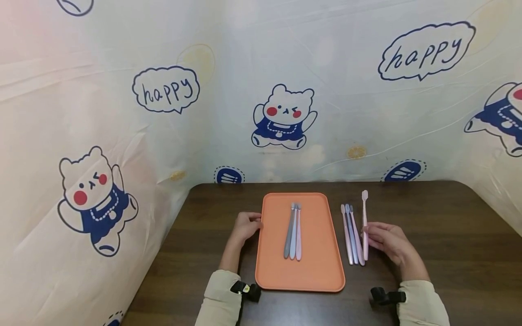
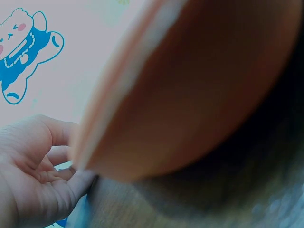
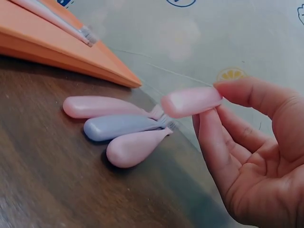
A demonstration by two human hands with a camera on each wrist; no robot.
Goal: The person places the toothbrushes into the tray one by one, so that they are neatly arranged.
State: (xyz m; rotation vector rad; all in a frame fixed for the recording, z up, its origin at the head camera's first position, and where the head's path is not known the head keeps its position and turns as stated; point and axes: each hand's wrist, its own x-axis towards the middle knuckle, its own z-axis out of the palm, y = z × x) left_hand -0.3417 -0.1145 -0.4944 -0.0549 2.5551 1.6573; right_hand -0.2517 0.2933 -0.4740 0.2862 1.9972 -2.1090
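Note:
A pink toothbrush (image 1: 364, 226) is pinched between thumb and fingers of my right hand (image 1: 389, 242); its head points away from me. The right wrist view shows its handle end (image 3: 190, 102) above the table. Just left of it, three toothbrushes (image 1: 352, 235), two pinkish and one blue, lie side by side on the table. My left hand (image 1: 245, 226) grips the left edge of an orange tray (image 1: 318, 276), thumb and fingers at the rim (image 2: 88, 152). On the tray lie three more toothbrushes (image 1: 293, 233): grey, light blue and pink, heads toward the far side.
The dark wooden table (image 1: 461, 235) extends to both sides of the tray. Behind it hangs a pale printed curtain (image 1: 346, 113) with bears and "happy" bubbles, wrapping round the left and right sides.

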